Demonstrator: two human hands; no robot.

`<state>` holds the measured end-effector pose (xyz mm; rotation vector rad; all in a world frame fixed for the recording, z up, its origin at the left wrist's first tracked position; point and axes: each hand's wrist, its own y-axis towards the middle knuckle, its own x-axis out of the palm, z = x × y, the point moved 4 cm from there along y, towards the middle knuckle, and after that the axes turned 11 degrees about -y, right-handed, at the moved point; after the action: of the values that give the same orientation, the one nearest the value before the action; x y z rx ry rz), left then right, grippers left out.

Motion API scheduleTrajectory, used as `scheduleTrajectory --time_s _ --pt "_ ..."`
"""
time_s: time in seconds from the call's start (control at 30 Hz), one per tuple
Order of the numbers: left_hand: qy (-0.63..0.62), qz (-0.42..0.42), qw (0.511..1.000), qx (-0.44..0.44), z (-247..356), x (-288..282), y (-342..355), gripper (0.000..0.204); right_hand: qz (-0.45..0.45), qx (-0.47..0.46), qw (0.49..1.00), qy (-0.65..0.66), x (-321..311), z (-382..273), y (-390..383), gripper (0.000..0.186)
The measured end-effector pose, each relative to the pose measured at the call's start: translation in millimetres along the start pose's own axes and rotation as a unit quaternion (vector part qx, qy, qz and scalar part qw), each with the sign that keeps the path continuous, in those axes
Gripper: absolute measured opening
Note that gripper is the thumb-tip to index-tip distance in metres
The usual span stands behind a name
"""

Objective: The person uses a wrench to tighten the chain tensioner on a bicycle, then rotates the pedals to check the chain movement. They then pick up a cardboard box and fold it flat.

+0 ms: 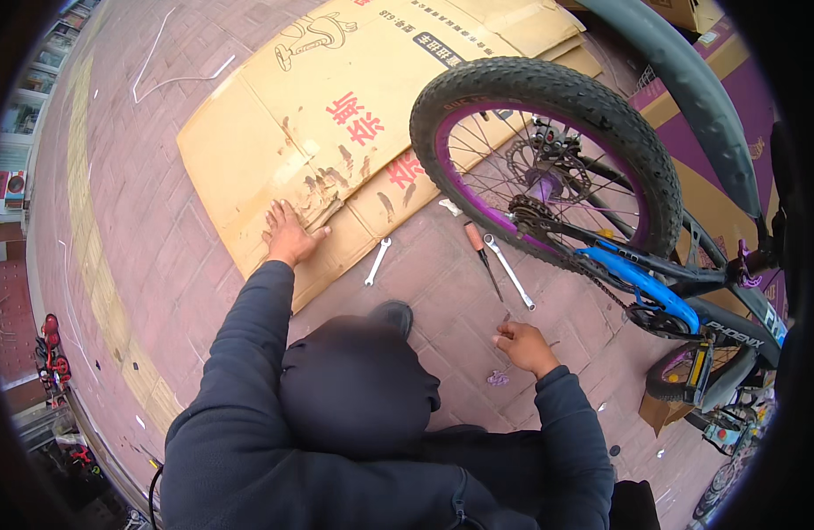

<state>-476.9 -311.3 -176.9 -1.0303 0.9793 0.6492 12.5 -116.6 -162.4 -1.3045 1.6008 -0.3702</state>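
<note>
My left hand (289, 233) presses on the near edge of a flattened cardboard box (248, 150), fingers spread. Its surface has dark smears and a torn patch by the fingertips. My right hand (523, 348) hovers over the paving with fingers curled together; whatever they may hold is too small to make out. Just beyond it lie a screwdriver (475, 237) with an orange-red handle and a ring wrench (510, 274). Nearer the cardboard rests an open-ended wrench (378, 262). A bicycle's knobby tyre (429, 146) with a purple rim stands at the right, over the cardboard's edge.
The bicycle's blue and black frame (645, 281) reaches toward the right, with its chain and crank low down. Purple-and-brown cartons (716, 124) stand behind it. A crumpled purple scrap (498, 378) lies near my right wrist. White strips (191, 79) lie at the far left.
</note>
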Motion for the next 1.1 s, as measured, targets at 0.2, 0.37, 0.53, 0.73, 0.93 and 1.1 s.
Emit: scheduleTrajectory --time_s 0.2,0.37,0.53,0.73,0.93,1.1 --pt "0.233 0.003 0.956 0.177 -36 33 9 0.074 0.001 -0.016 0.998 0.060 6 -24 7 0.046" --pt "0.276 0.028 0.927 0.253 -40 42 18 0.059 0.024 -0.031 0.999 0.024 1 -31 10 0.043" --pt "0.055 -0.061 0.953 0.292 -26 3 -10 0.042 -0.014 -0.030 0.980 0.194 -5 -41 9 0.045" --pt "-0.625 -0.094 0.775 -0.026 -10 26 -40 0.042 -0.125 -0.109 0.673 0.721 -26 -64 3 0.063" --pt "-0.241 -0.018 0.961 0.135 21 45 -59 0.047 -0.014 -0.037 0.797 0.602 -21 -44 9 0.049" --pt "-0.163 -0.096 0.970 0.154 64 70 -84 0.064 0.285 0.080 0.955 0.033 -9 0 36 0.045"
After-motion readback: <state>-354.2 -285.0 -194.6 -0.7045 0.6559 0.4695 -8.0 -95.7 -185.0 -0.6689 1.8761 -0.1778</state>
